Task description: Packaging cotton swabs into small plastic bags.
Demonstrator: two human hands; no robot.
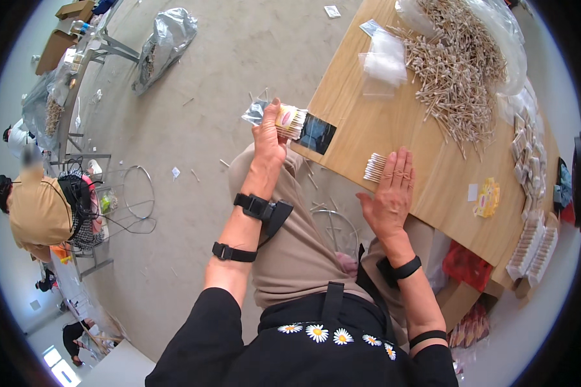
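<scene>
**Head-worn fisheye, aimed down**

The one view looks from above the shirt [355,367], steeply down and forward. The shirt lies close to the lens at the lower rim; the left hand [268,138] and right hand [390,200] come mid-view, a little farther off. The table [445,184] enters from the upper right, its left corner near the centre. The floor [190,206], farther below, spreads left; lines bend toward the dark rim.

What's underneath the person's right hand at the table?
White-tipped cotton swabs, lined up in a row, stick out to the left of the right hand. The hand covers the rest, so anything else beneath it can't be seen.
</scene>
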